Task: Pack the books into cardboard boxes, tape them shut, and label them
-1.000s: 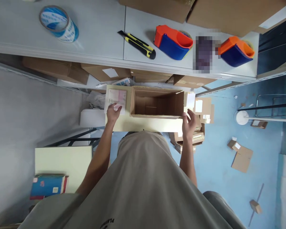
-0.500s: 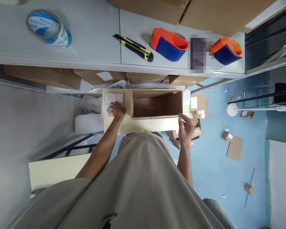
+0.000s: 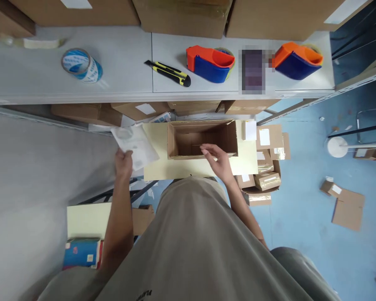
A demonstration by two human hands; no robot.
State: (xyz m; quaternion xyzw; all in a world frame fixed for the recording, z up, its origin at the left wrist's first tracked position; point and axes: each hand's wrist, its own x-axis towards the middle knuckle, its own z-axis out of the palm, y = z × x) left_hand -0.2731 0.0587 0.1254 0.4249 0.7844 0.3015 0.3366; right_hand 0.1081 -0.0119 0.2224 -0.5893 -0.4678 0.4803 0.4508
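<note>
Beneath a grey shelf [image 3: 119, 83], seen from the head, a pale yellow counter [image 3: 175, 168] carries an open brown carton [image 3: 188, 140]. Left of it, a thin white packet [image 3: 136, 146] with faint grey print tilts past the counter's edge, its outer side pinched by the left hand [image 3: 123, 163]. The right hand [image 3: 219, 162], loosely spread, holds nothing over the carton's near rim; contact is unclear.

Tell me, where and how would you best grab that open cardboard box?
I'd grip the cardboard box by its left end wall and right end wall, one hand coming in from each side. It is long from side to side and open on top, so both walls could likely be pinched inside and out. The left hand, holding a flat whitish item, isn't free.
</note>
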